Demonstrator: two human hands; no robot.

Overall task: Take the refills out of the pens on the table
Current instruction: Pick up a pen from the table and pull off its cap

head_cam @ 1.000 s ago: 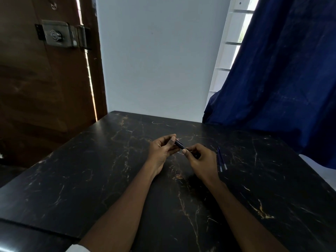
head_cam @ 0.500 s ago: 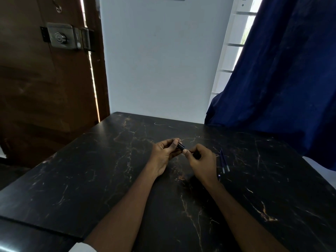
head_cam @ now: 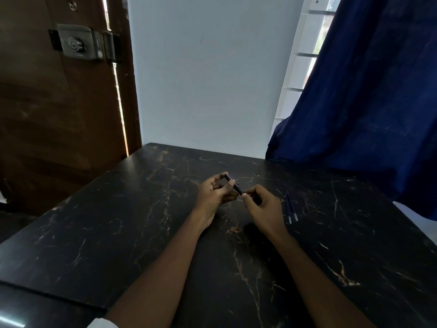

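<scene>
Pen pinched at both ends by fingers of left hand and right hand.

1. The left hand is turned palm inward, its fingers curled round the far end of a dark pen, with the thumb pressed on it.
2. The right hand, its back to the camera, pinches the pen's near end between thumb and forefinger.
3. The 2 bare forearms reach forward and converge, and the hands are just apart.

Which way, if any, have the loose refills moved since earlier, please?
No: against the veins of the table, the refills lie unmoved, beside the right hand.
</scene>
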